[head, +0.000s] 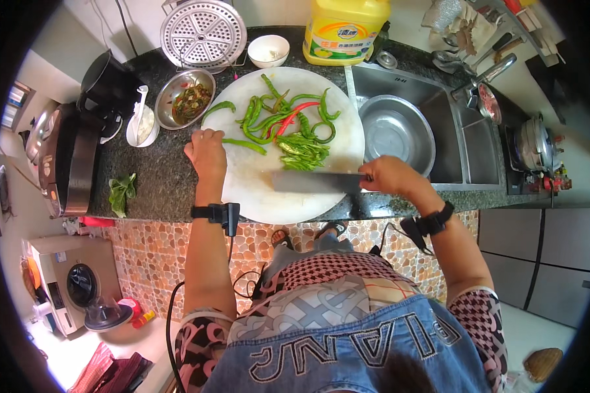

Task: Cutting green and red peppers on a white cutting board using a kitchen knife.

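My right hand [389,176] grips the handle of a cleaver [314,182], whose wide blade lies low over the front of a round white cutting board [270,201]. A pile of sliced green peppers [302,151] sits just beyond the blade. Behind it are several whole green peppers [250,113] and a red pepper [290,119]. At the board's left edge is my left hand [206,147], its fingers near the end of a long green pepper [246,145]; whether they hold it is unclear. Another green pepper [220,108] lies above that hand.
Left of the board stand a metal bowl of cooked food [189,100], a white cup with a spoon [142,127] and a leafy green [122,194]. A white bowl [269,51] and a yellow detergent jug [344,34] stand behind. On the right, a sink holds a metal basin [398,135].
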Motion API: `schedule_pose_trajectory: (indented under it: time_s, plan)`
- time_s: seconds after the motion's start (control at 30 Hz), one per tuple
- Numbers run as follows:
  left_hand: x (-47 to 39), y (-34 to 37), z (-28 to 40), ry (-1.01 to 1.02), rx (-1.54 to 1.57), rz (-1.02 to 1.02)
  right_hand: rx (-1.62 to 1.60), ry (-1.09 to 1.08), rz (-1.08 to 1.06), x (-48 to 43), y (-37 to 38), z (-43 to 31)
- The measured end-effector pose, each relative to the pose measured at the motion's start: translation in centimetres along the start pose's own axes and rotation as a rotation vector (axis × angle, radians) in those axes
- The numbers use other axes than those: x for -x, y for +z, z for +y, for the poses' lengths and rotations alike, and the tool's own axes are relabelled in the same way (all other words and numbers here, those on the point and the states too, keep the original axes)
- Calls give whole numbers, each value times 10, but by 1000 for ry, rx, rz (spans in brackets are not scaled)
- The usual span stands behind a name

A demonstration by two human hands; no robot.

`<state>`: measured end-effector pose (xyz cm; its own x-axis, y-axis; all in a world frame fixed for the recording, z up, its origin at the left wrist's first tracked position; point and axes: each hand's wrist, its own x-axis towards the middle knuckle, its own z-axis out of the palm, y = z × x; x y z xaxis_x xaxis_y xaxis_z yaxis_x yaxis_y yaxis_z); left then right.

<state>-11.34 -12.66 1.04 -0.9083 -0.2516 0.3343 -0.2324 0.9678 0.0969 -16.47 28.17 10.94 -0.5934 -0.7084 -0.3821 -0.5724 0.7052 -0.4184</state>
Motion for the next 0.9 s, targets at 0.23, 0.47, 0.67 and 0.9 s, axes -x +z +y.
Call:
schedule_pose_trajectory:
  time_s: [0.23,0.47,0.67,0.9]
  plan:
    - [32,-33,-9,-53,37,-268,56,19,180,-35,-21,16]
    - [103,-59,-3,-228,602,-345,-68,79,234,-21,-13,3]
    - [128,-58,56,-108,542,-408,-564,130,261,25,-7,-45]
    - [148,-65,62,-107,626,-271,-1124,69,-14,69,7,-90]
